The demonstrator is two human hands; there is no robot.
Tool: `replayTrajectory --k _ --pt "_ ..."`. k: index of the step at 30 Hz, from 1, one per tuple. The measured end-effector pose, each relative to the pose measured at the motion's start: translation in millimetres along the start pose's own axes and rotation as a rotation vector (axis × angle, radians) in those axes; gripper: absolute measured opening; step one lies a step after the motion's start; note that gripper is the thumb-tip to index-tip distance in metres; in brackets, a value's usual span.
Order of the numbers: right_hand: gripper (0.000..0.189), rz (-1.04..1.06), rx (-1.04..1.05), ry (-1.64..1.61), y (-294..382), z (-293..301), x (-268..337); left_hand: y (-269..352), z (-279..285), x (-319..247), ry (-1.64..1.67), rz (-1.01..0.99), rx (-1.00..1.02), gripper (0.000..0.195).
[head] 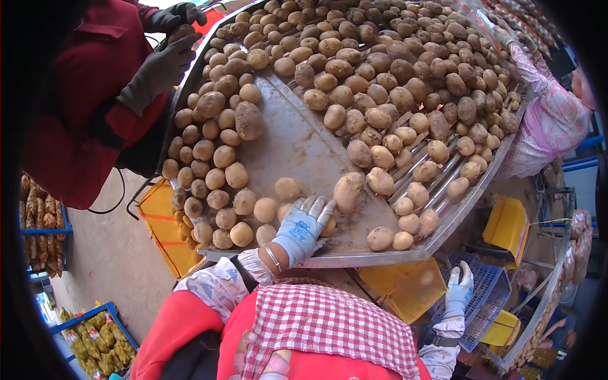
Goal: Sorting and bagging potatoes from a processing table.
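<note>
My left hand [304, 228], in a pale blue and white glove, lies over potatoes near the front edge of a metal sorting table [304, 137]. Its fingers are spread, and a potato [328, 227] shows beside the palm. Just past the fingertips sits a large knobbly potato [349, 192]. Out to the right, beyond the table's edge, my right hand [459, 285] is raised above a blue plastic crate [484, 304]; its fingers point up and no object shows in it. Many potatoes [380, 61] cover the table's far part, some on metal bars.
Two co-workers stand close by, one in red with dark gloves [156, 66] at the left, another in pink [555, 114] at the right. Yellow containers [408, 285] hang below the table's rim. Blue racks of bagged produce [97, 342] stand at the lower left.
</note>
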State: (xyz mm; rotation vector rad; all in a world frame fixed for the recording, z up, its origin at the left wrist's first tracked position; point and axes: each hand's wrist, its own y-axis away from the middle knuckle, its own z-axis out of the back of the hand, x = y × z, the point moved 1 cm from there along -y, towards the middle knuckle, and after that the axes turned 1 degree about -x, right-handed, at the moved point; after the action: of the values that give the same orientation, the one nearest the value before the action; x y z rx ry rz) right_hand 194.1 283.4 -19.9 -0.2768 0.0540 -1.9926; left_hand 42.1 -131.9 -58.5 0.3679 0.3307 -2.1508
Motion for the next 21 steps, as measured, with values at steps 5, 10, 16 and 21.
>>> replayTrajectory --k 5,10,16,21 --pt "0.030 0.218 0.054 -0.496 -41.2 -14.1 131.8 -16.0 18.3 1.2 -0.080 -0.005 0.307 0.060" --pt "0.060 0.582 -0.001 -0.224 -100.8 -96.9 220.7 16.2 20.2 2.3 -0.017 -0.088 0.104 0.059" --pt "0.050 0.219 0.468 -0.838 -107.7 -93.3 242.7 17.3 33.4 2.0 0.231 0.224 -0.101 0.065" --pt "0.048 -0.469 1.000 -2.032 -97.2 -60.7 243.8 -56.2 30.4 -25.5 0.155 0.132 0.038 0.073"
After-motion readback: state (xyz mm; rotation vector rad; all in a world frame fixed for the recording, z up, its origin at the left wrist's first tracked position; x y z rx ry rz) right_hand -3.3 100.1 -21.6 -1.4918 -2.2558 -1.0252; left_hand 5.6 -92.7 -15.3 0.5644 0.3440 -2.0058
